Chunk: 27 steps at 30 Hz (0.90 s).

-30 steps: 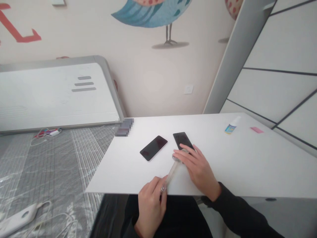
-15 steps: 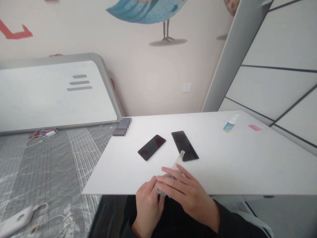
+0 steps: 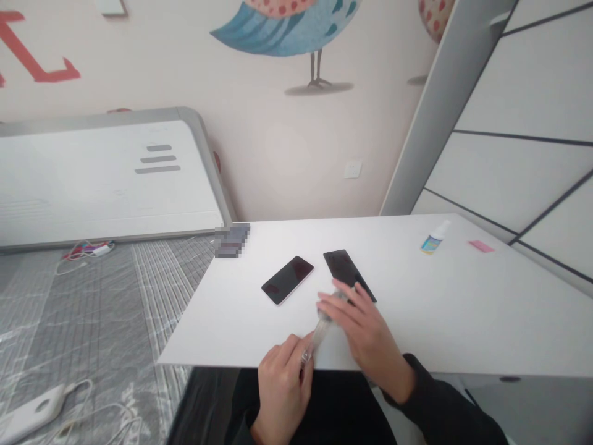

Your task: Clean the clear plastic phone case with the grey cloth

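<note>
Near the table's front edge, my left hand [image 3: 283, 380] is closed round the lower end of a clear, slim phone case [image 3: 319, 334]. My right hand [image 3: 364, 330] lies over the case's upper end, fingers bent, with something greyish, perhaps a cloth, under the fingertips; the fingers hide most of it. A black-screened phone [image 3: 288, 280] lies flat to the left of the case. Behind my right hand's fingers lies a second, longer dark phone [image 3: 345, 267], partly covered by them.
The white table [image 3: 222, 321] holds a small white bottle with a blue and yellow label [image 3: 432, 242] and a pink slip [image 3: 481, 246] at the right. A blurred dark item [image 3: 233, 240] sits at the far left corner. A bed with cables lies left.
My right hand has moved up and right along the case, away from my left hand, uncovering its middle. The view has shifted slightly.
</note>
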Each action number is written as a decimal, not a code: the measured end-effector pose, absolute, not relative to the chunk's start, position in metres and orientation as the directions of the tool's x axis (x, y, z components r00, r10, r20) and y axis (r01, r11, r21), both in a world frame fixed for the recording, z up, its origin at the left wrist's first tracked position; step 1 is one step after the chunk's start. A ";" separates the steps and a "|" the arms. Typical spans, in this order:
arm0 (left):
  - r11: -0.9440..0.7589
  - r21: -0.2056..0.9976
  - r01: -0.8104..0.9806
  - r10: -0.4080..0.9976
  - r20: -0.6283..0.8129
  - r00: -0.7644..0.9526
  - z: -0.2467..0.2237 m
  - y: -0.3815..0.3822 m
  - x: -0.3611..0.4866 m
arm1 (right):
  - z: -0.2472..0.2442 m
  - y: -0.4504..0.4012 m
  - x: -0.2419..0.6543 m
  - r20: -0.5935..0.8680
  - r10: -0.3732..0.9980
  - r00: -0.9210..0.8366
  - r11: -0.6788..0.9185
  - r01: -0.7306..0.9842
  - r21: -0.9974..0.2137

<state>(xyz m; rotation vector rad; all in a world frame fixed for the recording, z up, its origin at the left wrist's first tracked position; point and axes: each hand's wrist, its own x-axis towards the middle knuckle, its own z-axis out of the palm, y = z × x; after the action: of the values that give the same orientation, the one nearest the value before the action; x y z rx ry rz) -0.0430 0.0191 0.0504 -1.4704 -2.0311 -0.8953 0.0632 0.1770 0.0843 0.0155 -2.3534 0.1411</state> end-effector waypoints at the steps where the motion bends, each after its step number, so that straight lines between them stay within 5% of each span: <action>1: 0.210 0.228 0.951 0.627 0.715 -0.309 0.050 0.019 -0.043 | 0.084 0.178 0.064 0.691 -0.036 -0.722 0.991 -0.114 -0.067; 3: 0.205 0.220 0.954 0.620 0.725 -0.300 0.051 0.019 -0.043 | 0.083 0.179 0.066 0.671 -0.126 -0.731 0.982 -0.188 -0.021; 8: 0.212 0.217 0.953 0.660 0.687 -0.303 0.051 0.018 -0.043 | 0.085 0.183 0.068 0.675 0.072 -0.734 0.997 0.037 -0.066; 12: 0.204 0.213 0.956 0.611 0.735 -0.294 0.050 0.019 -0.043 | 0.086 0.175 0.066 0.656 -0.149 -0.740 0.981 -0.196 0.002; 17: 0.217 0.199 0.956 0.650 0.701 -0.294 0.050 0.019 -0.042 | 0.083 0.178 0.061 0.702 0.097 -0.706 0.995 0.042 -0.095; 22: 0.228 0.189 0.955 0.602 0.744 -0.291 0.051 0.020 -0.043 | 0.081 0.168 0.061 0.647 -0.106 -0.755 0.988 -0.155 -0.018; 27: 0.220 0.189 0.957 0.645 0.708 -0.288 0.046 0.019 -0.045 | 0.081 0.165 0.058 0.719 0.066 -0.692 0.997 0.013 -0.078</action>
<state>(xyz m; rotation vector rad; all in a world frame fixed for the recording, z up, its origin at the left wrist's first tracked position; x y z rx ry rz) -0.0453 0.0185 0.0459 -1.4739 -2.0134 -0.8471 0.0585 0.1654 0.0813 -0.0546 -2.3338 0.0850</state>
